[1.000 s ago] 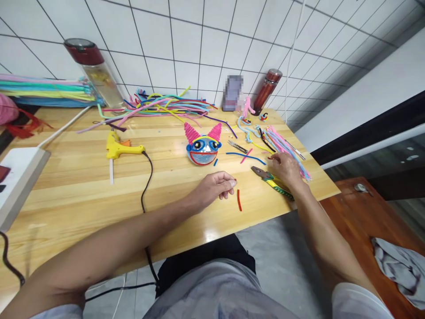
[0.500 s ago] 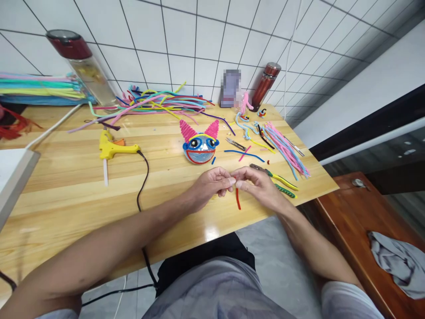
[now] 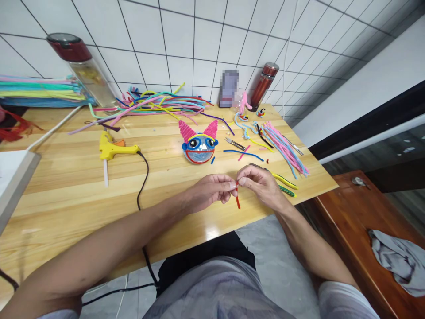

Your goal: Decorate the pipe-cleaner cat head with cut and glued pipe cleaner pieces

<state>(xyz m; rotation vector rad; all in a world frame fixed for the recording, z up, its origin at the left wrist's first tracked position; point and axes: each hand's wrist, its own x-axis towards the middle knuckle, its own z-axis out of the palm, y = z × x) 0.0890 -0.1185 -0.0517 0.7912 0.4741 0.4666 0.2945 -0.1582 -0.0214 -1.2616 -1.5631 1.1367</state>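
My left hand [image 3: 212,192] is closed in a pinch over the front of the table, and my right hand [image 3: 262,184] meets it fingertip to fingertip. Between them shows a tiny bit of red pipe cleaner [image 3: 237,182], mostly covered by the fingers. Just below the fingertips a longer red pipe cleaner piece [image 3: 238,203] lies on the wood. Pliers [image 3: 286,191] with green and yellow handles rest partly behind my right hand. Beyond my hands sits a clear ball face [image 3: 199,150] with pink ears, blue-rimmed eyes and a red mouth outline.
A yellow glue gun [image 3: 114,148] lies left, its black cord [image 3: 144,201] running off the front edge. Small snips [image 3: 235,143] and a blue pipe cleaner [image 3: 244,153] lie near the face. Loose pipe cleaners [image 3: 159,105], a glass bottle [image 3: 88,75] and a red flask [image 3: 264,86] stand farther back.
My right hand has come left from beside the pliers to meet my left hand, and both now pinch the small red bit. One red scrap stays on the table near the pliers.
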